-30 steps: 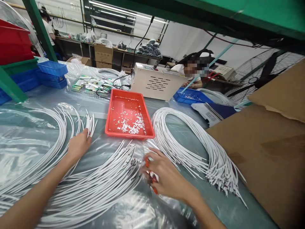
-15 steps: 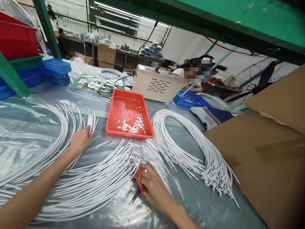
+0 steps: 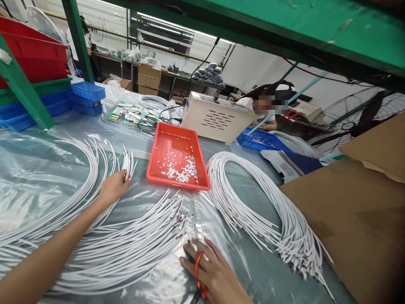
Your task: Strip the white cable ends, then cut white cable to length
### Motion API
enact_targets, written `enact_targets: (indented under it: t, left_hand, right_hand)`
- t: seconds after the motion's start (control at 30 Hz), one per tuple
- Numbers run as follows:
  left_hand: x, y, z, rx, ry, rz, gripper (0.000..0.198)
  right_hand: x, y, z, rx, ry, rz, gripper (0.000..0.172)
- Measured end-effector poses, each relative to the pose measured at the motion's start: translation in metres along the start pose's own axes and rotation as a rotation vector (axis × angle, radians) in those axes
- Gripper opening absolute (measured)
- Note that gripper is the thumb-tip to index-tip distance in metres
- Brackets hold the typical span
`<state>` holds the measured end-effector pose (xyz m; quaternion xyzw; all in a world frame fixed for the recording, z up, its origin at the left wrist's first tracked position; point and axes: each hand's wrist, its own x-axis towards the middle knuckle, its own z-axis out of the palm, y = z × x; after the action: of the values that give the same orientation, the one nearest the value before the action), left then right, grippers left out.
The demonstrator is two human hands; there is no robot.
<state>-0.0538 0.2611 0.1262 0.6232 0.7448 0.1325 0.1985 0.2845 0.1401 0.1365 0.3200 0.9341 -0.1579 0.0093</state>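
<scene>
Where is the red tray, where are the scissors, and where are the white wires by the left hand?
red tray (image 3: 177, 182), head view, on its near rim.
scissors (image 3: 196, 265), head view, on the orange handle.
white wires (image 3: 127, 161), head view, on the ends above the left hand (image 3: 113, 187).

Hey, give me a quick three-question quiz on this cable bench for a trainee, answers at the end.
1. True or false: the red tray is empty.
2. The right hand holds: A pliers, B scissors, C tape?
3. Fill in: the left hand holds the ends of white ____.
Key: 1 false, small white bits lie in it; 2 B; 3 cables.
</scene>
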Motion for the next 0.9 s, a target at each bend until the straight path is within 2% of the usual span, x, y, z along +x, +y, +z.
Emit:
enact_targets:
  t: [0.13, 0.2, 0.27, 0.37, 0.47, 0.5, 0.57, 0.63, 0.67, 0.77, 0.9]
  left_hand:
    - [-0.001, -0.001, -0.002, -0.134, -0.019, -0.006, 0.017]
    - [-0.004, 0.002, -0.001, -0.242, -0.033, 0.026, 0.016]
    - [-0.010, 0.008, 0.001, -0.400, -0.091, 0.116, 0.014]
    - [-0.023, 0.019, 0.006, -0.639, -0.320, 0.325, 0.011]
    - [-0.037, 0.027, 0.012, -0.678, -0.536, 0.472, 0.012]
    - [-0.040, 0.028, 0.015, -0.657, -0.552, 0.485, 0.015]
    - [-0.043, 0.029, 0.019, -0.616, -0.491, 0.468, 0.018]
    - [-0.044, 0.028, 0.023, -0.618, -0.420, 0.426, 0.017]
    - [-0.045, 0.028, 0.024, -0.641, -0.428, 0.413, 0.016]
    - [-0.048, 0.029, 0.022, -0.714, -0.613, 0.441, 0.012]
    - [-0.056, 0.031, 0.014, -0.697, -0.820, 0.544, 0.013]
  right_hand:
    - [-0.014, 0.000, -0.012, 0.209, 0.036, -0.020, 0.023]
    - [-0.017, 0.002, -0.027, 0.230, 0.059, 0.023, 0.025]
    - [-0.012, 0.011, -0.042, 0.226, 0.104, 0.066, 0.029]
    - [0.015, 0.038, -0.055, 0.208, 0.253, 0.158, 0.034]
    - [0.059, 0.073, -0.056, 0.177, 0.365, 0.233, 0.039]
    - [0.074, 0.083, -0.055, 0.170, 0.372, 0.243, 0.041]
    - [0.100, 0.096, -0.054, 0.153, 0.362, 0.249, 0.042]
    - [0.118, 0.101, -0.054, 0.139, 0.321, 0.241, 0.033]
    - [0.124, 0.100, -0.055, 0.141, 0.295, 0.231, 0.027]
    - [0.134, 0.097, -0.057, 0.204, 0.244, 0.188, 0.022]
    - [0.134, 0.097, -0.059, 0.336, 0.273, 0.179, 0.022]
